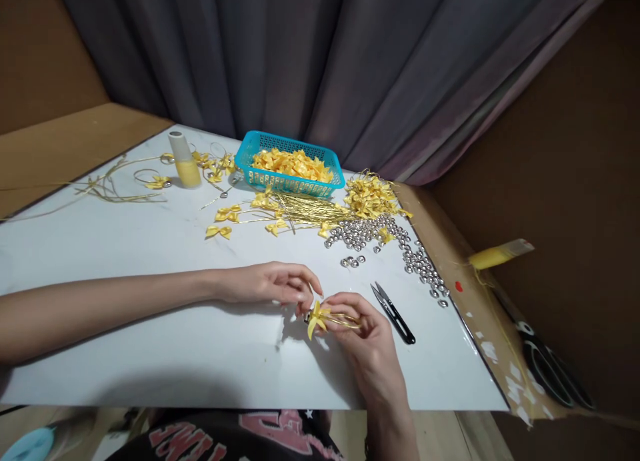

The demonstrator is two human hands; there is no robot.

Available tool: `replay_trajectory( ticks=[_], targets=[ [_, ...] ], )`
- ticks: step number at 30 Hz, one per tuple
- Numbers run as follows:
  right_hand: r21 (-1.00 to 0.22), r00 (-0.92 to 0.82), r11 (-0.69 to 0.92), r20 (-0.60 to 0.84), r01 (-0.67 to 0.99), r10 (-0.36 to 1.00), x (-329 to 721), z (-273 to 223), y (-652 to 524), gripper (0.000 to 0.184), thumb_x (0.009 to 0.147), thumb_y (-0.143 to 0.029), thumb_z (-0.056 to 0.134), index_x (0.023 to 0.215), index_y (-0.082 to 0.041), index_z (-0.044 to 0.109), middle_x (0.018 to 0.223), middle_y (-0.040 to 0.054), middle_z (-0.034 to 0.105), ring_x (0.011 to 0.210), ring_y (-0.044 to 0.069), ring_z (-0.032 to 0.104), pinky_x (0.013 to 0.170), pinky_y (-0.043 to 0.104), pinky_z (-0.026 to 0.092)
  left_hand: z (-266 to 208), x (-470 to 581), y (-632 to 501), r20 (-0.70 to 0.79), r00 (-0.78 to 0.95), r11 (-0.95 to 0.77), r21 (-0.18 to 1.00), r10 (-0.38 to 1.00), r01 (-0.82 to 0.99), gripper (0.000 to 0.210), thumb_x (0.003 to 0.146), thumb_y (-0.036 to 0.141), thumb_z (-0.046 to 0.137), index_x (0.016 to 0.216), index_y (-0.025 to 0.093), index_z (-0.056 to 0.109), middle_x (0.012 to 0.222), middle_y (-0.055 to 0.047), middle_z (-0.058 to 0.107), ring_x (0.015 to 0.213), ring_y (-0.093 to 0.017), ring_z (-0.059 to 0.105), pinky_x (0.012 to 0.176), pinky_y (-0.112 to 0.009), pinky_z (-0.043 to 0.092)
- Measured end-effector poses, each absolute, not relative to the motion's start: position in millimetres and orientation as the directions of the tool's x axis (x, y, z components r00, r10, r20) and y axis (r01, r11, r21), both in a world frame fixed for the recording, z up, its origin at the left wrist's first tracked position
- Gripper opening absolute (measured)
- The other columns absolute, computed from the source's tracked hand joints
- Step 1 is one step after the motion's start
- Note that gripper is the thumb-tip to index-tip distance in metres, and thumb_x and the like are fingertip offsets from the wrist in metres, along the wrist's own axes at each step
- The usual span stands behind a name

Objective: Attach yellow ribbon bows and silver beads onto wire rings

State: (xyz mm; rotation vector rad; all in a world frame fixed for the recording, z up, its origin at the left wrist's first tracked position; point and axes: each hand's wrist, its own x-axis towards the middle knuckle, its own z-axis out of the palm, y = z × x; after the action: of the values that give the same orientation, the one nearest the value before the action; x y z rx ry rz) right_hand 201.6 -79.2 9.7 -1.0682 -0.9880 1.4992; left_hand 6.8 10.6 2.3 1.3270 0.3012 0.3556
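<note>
- Right hand (373, 334): grasping, its thumb and fingers pinched on a yellow bow (316, 320) and the looped gold cord (344, 321) running back from it.
- The bow is over the table (175, 254), at the right fingertips; take it as the clock's centre, 12 pointing away from the person.
- Left hand (280, 284): between 10 and 11 o'clock, fingers bent, tips just beside the bow's left edge; whether they grip anything, I cannot tell.
- 3 o'clock: black snips (400, 324), near the right hand, blades pointing toward 11; well beyond them, scissors (550, 371) at the brown edge strip (435, 231).
- 2 o'clock: a yellow spool (493, 256) lying on its side.
- 1 o'clock: spread silver beads (357, 231), some trailing rightward along the table's edge; behind them, a heap of yellow bows with cord (371, 196).
- 12 o'clock: a bundle of gold cords (313, 209); behind it, a blue basket (243, 161) holding yellow ribbon pieces (293, 164), near the curtain (280, 61).
- Between 10 and 11 o'clock: loose bows (219, 232); farther off, an upright spool (187, 171).
- 10 o'clock: scattered cord strands (115, 193).
</note>
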Motion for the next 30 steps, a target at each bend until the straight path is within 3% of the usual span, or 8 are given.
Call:
replay_trajectory(
  ticks=[5, 10, 14, 18, 22, 26, 30],
  targets=[
    [-0.899, -0.115, -0.215, -0.185, -0.38, 0.976, 197.8, 12.6, -79.9, 0.03, 0.064, -0.017, 0.081, 0.087, -0.02, 0.062, 0.073, -0.0015, 0.072, 0.058, 0.01, 0.067, 0.06, 0.017, 0.052, -3.1, 5.8, 8.5, 0.032, 0.931, 0.285, 0.947, 0.364, -0.145, 0.042, 0.08, 0.025, 0.071, 0.118, 0.025, 0.053, 0.089, 0.001, 0.055, 0.081, -0.01, 0.052, 0.071, -0.022, 0.039],
    [-0.811, -0.209, -0.335, -0.265, -0.48, 0.941, 187.2, 9.2, -79.2, 0.035, 0.062, -0.018, 0.082, 0.085, -0.02, 0.056, 0.061, -0.0037, 0.068, 0.05, 0.009, 0.064, 0.055, 0.017, 0.051, 0.3, 6.9, 3.4, 0.032, 0.92, 0.11, 0.991, 0.391, -0.081, 0.025, 0.081, 0.03, 0.069, 0.102, 0.019, 0.064, 0.086, 0.0, 0.057, 0.077, -0.011, 0.051, 0.073, -0.024, 0.039],
    [-0.769, -0.251, -0.413, -0.33, -0.487, 0.91, 181.1, 3.9, -77.1, 0.036, 0.061, -0.02, 0.081, 0.084, -0.02, 0.053, 0.061, -0.0036, 0.067, 0.048, 0.009, 0.062, 0.056, 0.02, 0.052, 2.5, 9.3, 0.2, 0.058, 0.868, -0.032, 0.998, 0.493, -0.048, 0.013, 0.077, 0.027, 0.071, 0.086, 0.017, 0.068, 0.082, 0.001, 0.054, 0.076, -0.011, 0.051, 0.071, -0.025, 0.04],
    [-0.914, -0.079, -0.276, -0.265, -0.296, 0.961, 185.9, 4.6, -77.6, 0.036, 0.066, -0.024, 0.077, 0.094, -0.021, 0.054, 0.08, -0.0001, 0.069, 0.064, 0.013, 0.066, 0.063, 0.025, 0.053, 8.8, 10.1, 1.3, 0.055, 0.83, -0.069, 0.997, 0.555, -0.02, 0.008, 0.08, 0.024, 0.067, 0.078, 0.017, 0.068, 0.083, 0.0, 0.055, 0.078, -0.011, 0.054, 0.073, -0.025, 0.04],
    [-0.992, 0.211, -0.026, 0.0, 0.12, 0.978, 198.0, 10.7, -85.1, 0.014, 0.079, -0.031, 0.067, 0.087, -0.021, 0.061, 0.088, 0.0022, 0.065, 0.078, 0.014, 0.062, 0.068, 0.024, 0.051, 15.8, 8.4, 4.7, 0.03, 0.823, -0.123, 0.991, 0.567, 0.048, 0.012, 0.083, 0.026, 0.064, 0.077, 0.016, 0.068, 0.082, 0.0, 0.056, 0.076, -0.011, 0.053, 0.075, -0.026, 0.039],
    [-0.936, 0.159, 0.064, 0.126, 0.347, 0.979, 196.2, 16.4, -94.0, 0.023, 0.084, -0.035, 0.059, 0.068, -0.018, 0.06, 0.063, -0.0007, 0.057, 0.059, 0.012, 0.054, 0.055, 0.022, 0.044, 19.2, 7.8, 3.6, 0.058, 0.801, -0.224, 0.97, 0.596, 0.097, 0.014, 0.086, 0.026, 0.06, 0.079, 0.016, 0.068, 0.083, -0.001, 0.056, 0.077, -0.011, 0.052, 0.075, -0.026, 0.039],
    [-0.938, 0.082, -0.027, 0.002, 0.344, 0.997, 181.2, 19.6, -94.3, 0.03, 0.086, -0.041, 0.055, 0.067, -0.018, 0.059, 0.058, -0.001, 0.054, 0.055, 0.012, 0.049, 0.052, 0.023, 0.039, 21.5, 8.0, -0.8, 0.158, 0.804, -0.372, 0.924, 0.574, 0.084, 0.016, 0.089, 0.022, 0.055, 0.081, 0.015, 0.067, 0.083, -0.001, 0.053, 0.077, -0.011, 0.052, 0.074, -0.024, 0.04]
  ],
)
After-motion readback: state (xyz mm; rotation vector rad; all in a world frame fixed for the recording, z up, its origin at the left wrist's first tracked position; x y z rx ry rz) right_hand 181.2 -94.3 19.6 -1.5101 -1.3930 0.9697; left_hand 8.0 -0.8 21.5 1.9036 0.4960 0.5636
